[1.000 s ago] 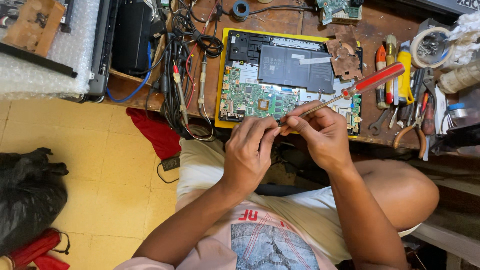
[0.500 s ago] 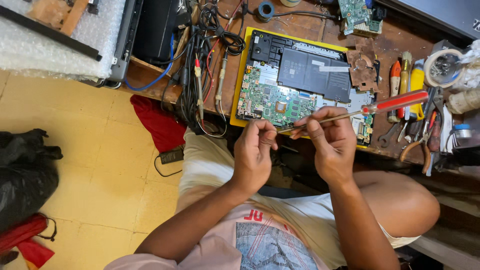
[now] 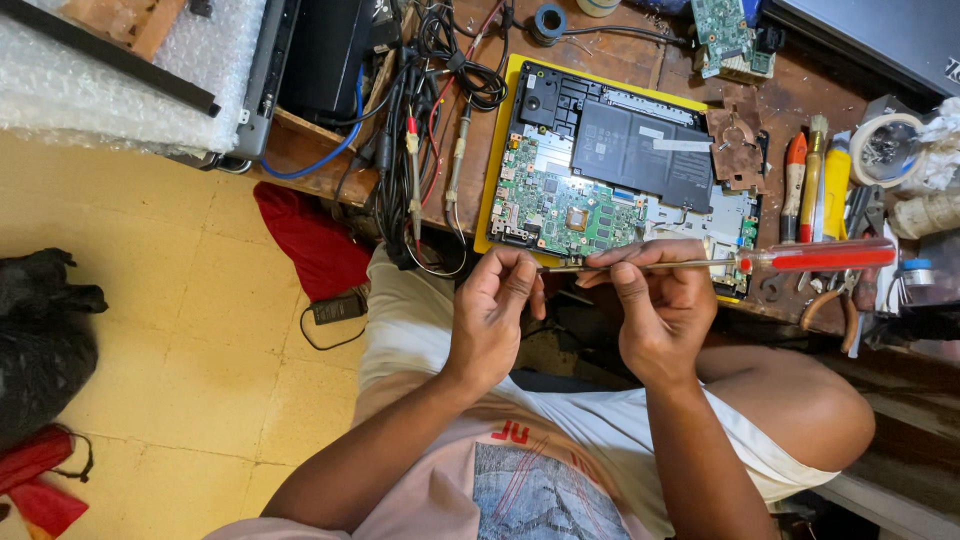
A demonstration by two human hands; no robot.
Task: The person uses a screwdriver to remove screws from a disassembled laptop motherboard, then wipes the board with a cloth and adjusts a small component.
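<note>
My right hand [image 3: 662, 300] pinches the metal shaft of a red-handled screwdriver [image 3: 815, 257], which lies nearly level with its handle pointing right. My left hand [image 3: 497, 305] has its fingertips closed at the screwdriver's tip, where something small may be pinched; I cannot make it out. Both hands hover just in front of an opened laptop [image 3: 620, 165] with its green circuit board and black battery exposed, resting on a yellow mat [image 3: 491, 190] on the wooden workbench [image 3: 640, 60].
Tangled cables [image 3: 430, 90] hang over the bench's left edge. Screwdrivers, pliers [image 3: 835, 300] and a tape roll [image 3: 885, 150] lie at the right. Bubble wrap [image 3: 90, 90] sits at upper left. A red cloth [image 3: 310, 240], a black bag [image 3: 40, 340] and a power adapter [image 3: 338, 306] are on the tiled floor.
The screwdriver has levelled from a slant to nearly horizontal. Both hands stay joined at its tip, and the view has shifted so they sit further right and lower.
</note>
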